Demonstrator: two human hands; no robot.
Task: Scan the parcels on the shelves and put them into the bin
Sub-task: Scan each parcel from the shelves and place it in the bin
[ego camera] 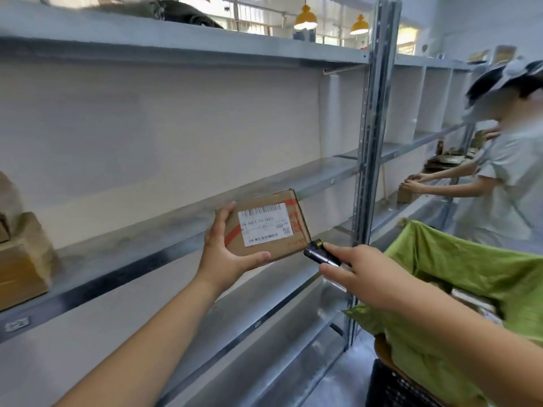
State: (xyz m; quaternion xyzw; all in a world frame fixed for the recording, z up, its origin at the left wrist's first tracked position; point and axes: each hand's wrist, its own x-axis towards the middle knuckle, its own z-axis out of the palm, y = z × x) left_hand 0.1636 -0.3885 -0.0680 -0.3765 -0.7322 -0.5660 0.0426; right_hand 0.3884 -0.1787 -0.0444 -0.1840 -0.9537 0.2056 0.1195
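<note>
Head view: the left hand (227, 254) holds a small cardboard parcel (266, 227) up in front of the metal shelves (182, 218), thumb curled under its lower edge and fingers wrapped round its left side. The parcel's white label (266, 224), printed with barcodes, faces the camera. The right hand (361, 276) grips a small black scanner (320, 254), its front end just beside the parcel's lower right corner; whether they touch I cannot tell. To the right stands the bin (405, 383), a dark crate lined with a green bag (470, 268), and a few parcels show inside it. More cardboard boxes (23, 257) sit at the far left on the middle shelf. Further along the aisle, another person (505, 177) in a pale shirt has both hands on a box on a shelf. Yellow lamps (305, 17) hang above.
</note>
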